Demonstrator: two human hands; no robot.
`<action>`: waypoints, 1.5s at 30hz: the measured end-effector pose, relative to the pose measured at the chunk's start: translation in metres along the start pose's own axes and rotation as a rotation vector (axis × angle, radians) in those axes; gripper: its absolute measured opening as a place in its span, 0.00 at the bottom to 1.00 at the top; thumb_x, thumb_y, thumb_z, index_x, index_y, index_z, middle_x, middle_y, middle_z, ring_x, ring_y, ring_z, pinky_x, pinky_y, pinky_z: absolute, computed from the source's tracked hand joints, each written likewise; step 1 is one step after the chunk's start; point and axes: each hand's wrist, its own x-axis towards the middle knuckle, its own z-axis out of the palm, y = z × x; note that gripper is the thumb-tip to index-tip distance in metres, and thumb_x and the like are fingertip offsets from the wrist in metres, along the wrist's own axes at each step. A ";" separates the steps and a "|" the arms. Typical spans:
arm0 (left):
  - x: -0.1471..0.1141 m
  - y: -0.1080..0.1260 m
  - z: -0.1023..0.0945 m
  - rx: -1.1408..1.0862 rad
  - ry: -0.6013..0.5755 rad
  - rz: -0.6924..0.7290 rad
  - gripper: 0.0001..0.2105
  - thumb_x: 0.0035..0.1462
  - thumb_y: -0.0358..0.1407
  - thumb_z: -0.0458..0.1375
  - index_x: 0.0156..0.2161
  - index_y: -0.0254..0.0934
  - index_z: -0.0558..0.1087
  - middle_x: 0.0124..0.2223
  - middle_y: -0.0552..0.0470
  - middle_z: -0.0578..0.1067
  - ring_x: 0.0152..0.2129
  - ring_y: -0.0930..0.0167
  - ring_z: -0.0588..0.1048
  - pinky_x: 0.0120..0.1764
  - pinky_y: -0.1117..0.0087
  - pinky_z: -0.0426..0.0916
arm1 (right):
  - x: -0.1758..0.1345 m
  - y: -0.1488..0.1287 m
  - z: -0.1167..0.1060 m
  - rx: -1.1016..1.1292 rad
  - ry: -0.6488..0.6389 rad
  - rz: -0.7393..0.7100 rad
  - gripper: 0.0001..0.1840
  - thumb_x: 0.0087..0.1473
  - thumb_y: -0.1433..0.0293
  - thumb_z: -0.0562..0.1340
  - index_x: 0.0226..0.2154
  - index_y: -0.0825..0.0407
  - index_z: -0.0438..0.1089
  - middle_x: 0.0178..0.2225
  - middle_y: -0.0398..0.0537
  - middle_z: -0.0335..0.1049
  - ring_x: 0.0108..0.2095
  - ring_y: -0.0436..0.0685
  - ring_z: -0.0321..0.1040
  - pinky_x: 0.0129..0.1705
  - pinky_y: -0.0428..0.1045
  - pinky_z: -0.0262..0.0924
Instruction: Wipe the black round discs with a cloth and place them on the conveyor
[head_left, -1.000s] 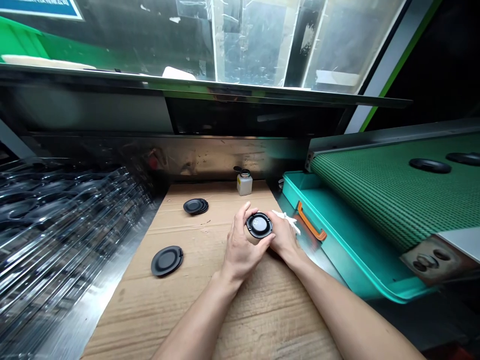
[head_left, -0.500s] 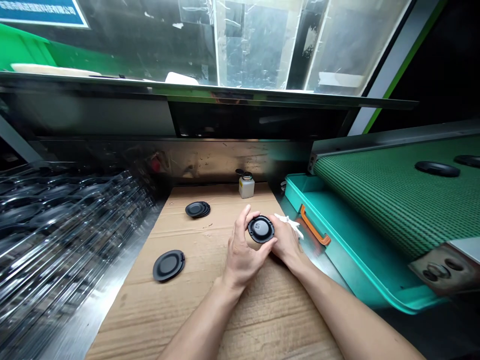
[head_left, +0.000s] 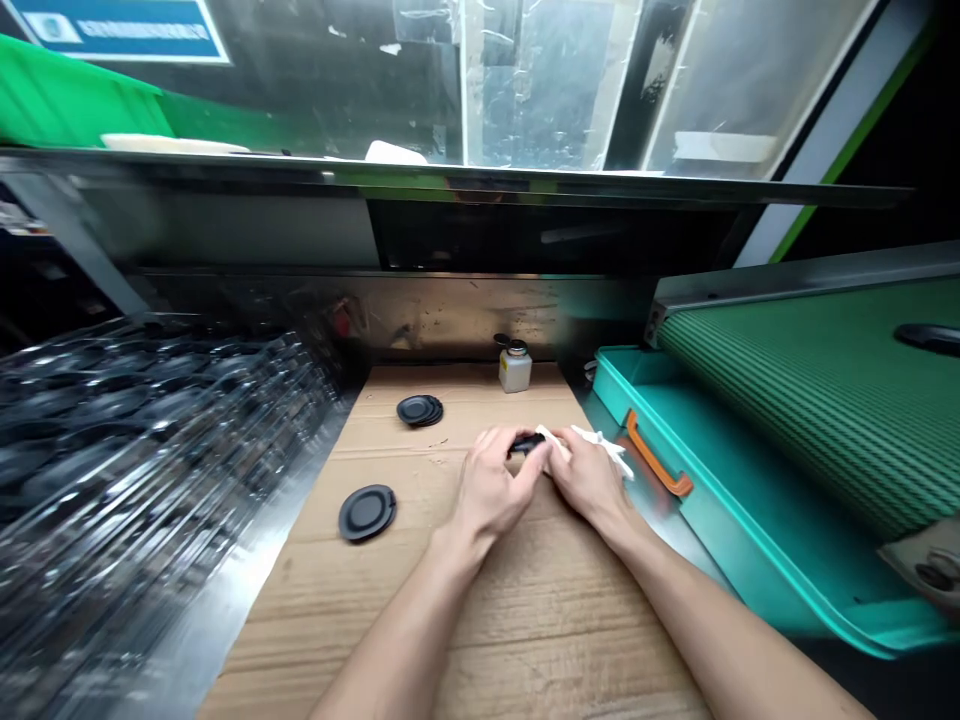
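Over the cardboard, my left hand grips a black round plastic part, now seen edge-on and mostly covered by the fingers. My right hand is closed on a white cloth. Part of that cloth shows between the thumbs, against the black part. To the left lies a single flat black disc. Farther back is a fanned stack of several similar discs. A small whitish bottle with a black flip-up cap stands at the back of the cardboard.
Cardboard covers the work surface. Stacked clear trays with black parts stand at left. On the right is a turquoise bin with an orange handle, below a green conveyor belt carrying a black part.
The black part has tipped from facing me to edge-on. My right hand has brought the white cloth against it. The view has shifted, so the surroundings appear farther right.
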 end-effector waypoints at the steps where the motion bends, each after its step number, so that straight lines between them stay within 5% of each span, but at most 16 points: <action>1: 0.001 -0.003 -0.004 0.088 -0.032 -0.105 0.15 0.61 0.48 0.49 0.42 0.41 0.71 0.40 0.48 0.77 0.38 0.66 0.76 0.42 0.64 0.69 | 0.000 0.000 0.001 0.006 0.015 -0.001 0.21 0.61 0.54 0.49 0.48 0.44 0.69 0.40 0.48 0.74 0.43 0.59 0.70 0.40 0.49 0.56; 4: 0.002 -0.012 -0.011 0.427 -0.162 -0.360 0.22 0.59 0.53 0.46 0.42 0.37 0.70 0.33 0.42 0.77 0.32 0.60 0.76 0.36 0.60 0.67 | -0.001 0.000 0.004 0.026 0.010 0.001 0.23 0.61 0.52 0.48 0.47 0.44 0.70 0.40 0.48 0.75 0.44 0.60 0.70 0.42 0.50 0.56; 6: -0.001 -0.014 -0.010 0.591 -0.251 -0.410 0.23 0.58 0.53 0.47 0.43 0.34 0.69 0.35 0.38 0.76 0.34 0.56 0.76 0.37 0.57 0.67 | 0.000 0.000 0.005 0.022 -0.016 0.022 0.24 0.60 0.50 0.48 0.47 0.43 0.71 0.40 0.48 0.75 0.44 0.61 0.70 0.41 0.51 0.56; 11: -0.007 -0.012 -0.007 0.663 -0.224 -0.347 0.26 0.54 0.55 0.51 0.46 0.34 0.68 0.48 0.33 0.70 0.46 0.52 0.70 0.41 0.55 0.67 | 0.002 0.002 0.005 -0.040 -0.038 0.049 0.27 0.59 0.47 0.47 0.47 0.43 0.72 0.39 0.50 0.75 0.42 0.63 0.70 0.40 0.52 0.57; 14: -0.007 -0.011 -0.010 0.603 -0.289 -0.316 0.26 0.45 0.55 0.59 0.43 0.36 0.70 0.48 0.36 0.69 0.49 0.52 0.67 0.46 0.56 0.66 | 0.003 0.002 0.005 -0.056 -0.053 0.039 0.28 0.60 0.47 0.46 0.47 0.43 0.72 0.39 0.50 0.74 0.42 0.63 0.70 0.41 0.53 0.57; 20: -0.010 -0.009 -0.022 0.574 -0.357 -0.303 0.20 0.45 0.45 0.61 0.43 0.36 0.73 0.46 0.38 0.72 0.46 0.56 0.70 0.47 0.60 0.67 | 0.002 0.001 0.004 -0.056 -0.062 0.024 0.28 0.60 0.47 0.45 0.47 0.42 0.71 0.38 0.50 0.74 0.41 0.64 0.70 0.41 0.54 0.57; 27: 0.028 -0.033 -0.088 0.732 -0.252 -0.221 0.22 0.49 0.41 0.57 0.50 0.35 0.70 0.50 0.40 0.72 0.49 0.59 0.69 0.51 0.63 0.63 | 0.000 0.000 0.002 -0.039 -0.068 -0.006 0.28 0.61 0.49 0.44 0.45 0.45 0.72 0.37 0.52 0.74 0.40 0.65 0.71 0.37 0.53 0.57; 32: 0.061 -0.036 -0.142 0.757 -0.413 -0.265 0.24 0.45 0.42 0.60 0.49 0.36 0.72 0.47 0.44 0.76 0.43 0.61 0.74 0.46 0.66 0.66 | -0.001 -0.002 0.000 -0.030 -0.047 -0.022 0.28 0.62 0.50 0.44 0.40 0.48 0.73 0.36 0.52 0.74 0.39 0.64 0.71 0.39 0.53 0.57; 38: 0.005 -0.024 -0.179 0.720 -0.603 -0.392 0.27 0.47 0.46 0.58 0.52 0.38 0.70 0.52 0.47 0.74 0.48 0.61 0.72 0.51 0.66 0.64 | -0.001 -0.003 -0.002 -0.027 -0.042 -0.017 0.28 0.62 0.52 0.44 0.41 0.49 0.72 0.38 0.54 0.74 0.40 0.63 0.70 0.42 0.54 0.58; 45: -0.021 -0.025 -0.165 0.638 -0.649 -0.419 0.26 0.44 0.43 0.60 0.51 0.39 0.70 0.54 0.47 0.71 0.49 0.62 0.71 0.54 0.64 0.63 | -0.001 -0.003 -0.002 -0.005 -0.066 -0.006 0.28 0.62 0.51 0.44 0.41 0.48 0.72 0.37 0.54 0.74 0.40 0.65 0.71 0.41 0.56 0.59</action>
